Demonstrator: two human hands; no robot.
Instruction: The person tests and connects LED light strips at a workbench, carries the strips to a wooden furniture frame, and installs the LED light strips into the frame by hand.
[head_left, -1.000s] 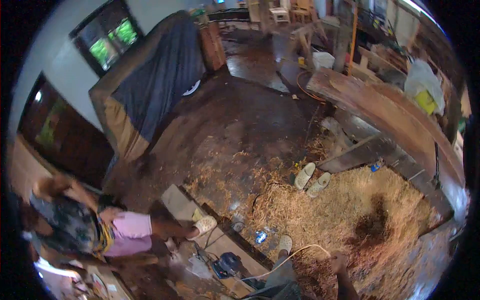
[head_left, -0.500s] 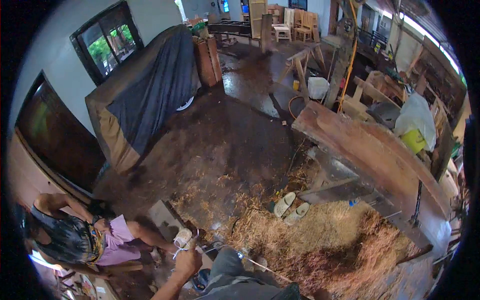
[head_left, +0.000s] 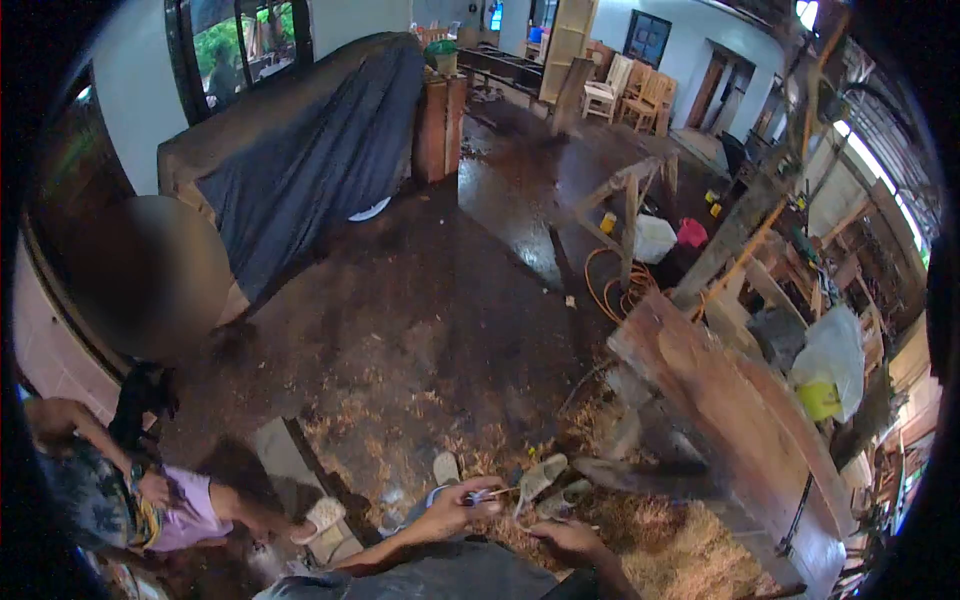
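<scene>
My left hand (head_left: 452, 510) is closed around a small bluish-white item (head_left: 484, 496) that is too small to name, low in the middle of the head view. A thin pale cord (head_left: 519, 513) hangs between my two hands. Just to the right, my right hand (head_left: 568, 542) pinches the cord's lower part. Behind the hands a pair of light clogs (head_left: 541, 477) lies on wood shavings (head_left: 660, 550).
A person in pink shorts (head_left: 190, 508) sits at the lower left beside a board (head_left: 285, 460). A dark cloth (head_left: 320, 170) drapes a large item. On the right are a long wooden slab (head_left: 710, 400), a sawhorse (head_left: 631, 205) and an orange hose (head_left: 603, 285).
The view has tilted up and turned right. My left hand has moved right, towards my right hand, which has come up into clear view. The seated person's head now shows as a blurred patch.
</scene>
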